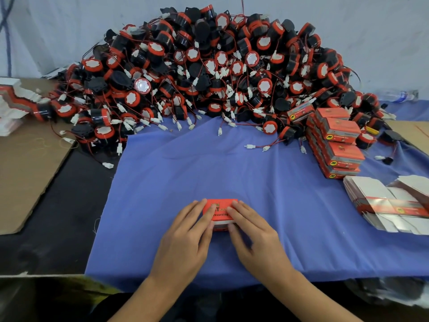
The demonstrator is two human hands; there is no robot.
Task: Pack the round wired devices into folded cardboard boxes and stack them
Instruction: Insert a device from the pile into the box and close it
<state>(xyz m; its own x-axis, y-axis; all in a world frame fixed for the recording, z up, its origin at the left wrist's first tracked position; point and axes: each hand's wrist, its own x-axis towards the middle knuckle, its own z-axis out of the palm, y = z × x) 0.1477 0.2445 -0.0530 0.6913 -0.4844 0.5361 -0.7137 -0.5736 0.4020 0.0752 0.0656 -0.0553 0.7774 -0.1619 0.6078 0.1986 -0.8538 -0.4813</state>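
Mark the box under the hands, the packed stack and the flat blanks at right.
Box (221,205): head view, orange top face.
Packed stack (343,152): head view, a middle box's top.
Flat blanks (369,191): head view, white upper sheet.

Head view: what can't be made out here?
- Box contents: hidden by its walls and both hands.
- Box print: partly covered by fingers of left hand and right hand.
- Flat blanks: blurred, cut off by right edge.
- Pile depth: front devices hide the rest.
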